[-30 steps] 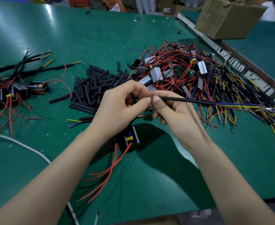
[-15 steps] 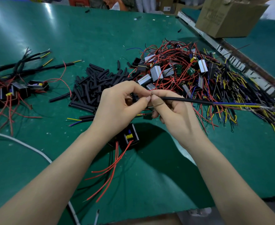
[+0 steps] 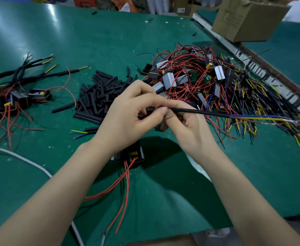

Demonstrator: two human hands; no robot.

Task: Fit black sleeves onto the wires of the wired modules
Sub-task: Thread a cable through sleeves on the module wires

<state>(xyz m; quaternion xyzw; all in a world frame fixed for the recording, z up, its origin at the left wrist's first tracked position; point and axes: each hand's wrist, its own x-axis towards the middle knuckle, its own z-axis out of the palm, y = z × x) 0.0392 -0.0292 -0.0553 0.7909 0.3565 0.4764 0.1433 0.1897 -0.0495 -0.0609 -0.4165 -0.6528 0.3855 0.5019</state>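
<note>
Head view: black sleeve (image 3: 200, 112) over blue, yellow wires (image 3: 255, 117), pinched by both hands' fingers (image 3: 160, 110)

Green table (image 3: 92, 41) under sleeves (image 3: 99, 96), wired modules (image 3: 190, 80).

A brown cardboard box (image 3: 248, 18) sits at the far right of the green table mat (image 3: 74, 38) (flaps open). A white cord (image 3: 21, 158) curves across the mat's near left.

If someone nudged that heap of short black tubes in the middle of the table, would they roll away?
Probably a little. The black sleeves look round and light, so loose ones at the heap's edge might roll. Those lying criss-crossed would likely just shuffle. The green mat looks smooth, so it offers little grip.
</note>
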